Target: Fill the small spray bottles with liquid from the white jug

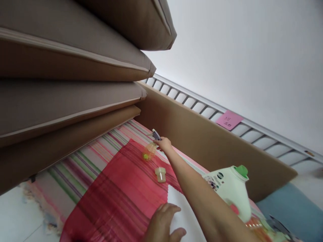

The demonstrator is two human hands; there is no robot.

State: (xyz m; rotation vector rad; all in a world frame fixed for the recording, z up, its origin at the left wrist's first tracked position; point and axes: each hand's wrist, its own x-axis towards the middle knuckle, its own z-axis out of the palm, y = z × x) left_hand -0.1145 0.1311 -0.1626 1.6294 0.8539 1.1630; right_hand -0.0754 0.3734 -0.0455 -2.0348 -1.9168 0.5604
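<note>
My right hand [164, 144] reaches out over the far part of the cloth, its fingers closed around the neck of a small clear spray bottle [150, 148]. The bottle has a grey trigger head and something yellow-green near its base. My left hand [164, 223] is low in the view, thumb and fingers apart, with nothing in it. Between the hands, a pale translucent measuring cap [160, 175] stands on a sheer red cloth [113, 188]. Beside my right forearm is a pale detergent jug [232, 191] with a green spout and no cap on it.
A white sheet [185, 211] lies partly under my right arm. At the lower right is an orange ribbed bottle [257, 227], partly cut off. Stacked brown cushions [75, 101] rise on the left. A brown panel [202, 127] runs along the back, near a pink note [229, 120].
</note>
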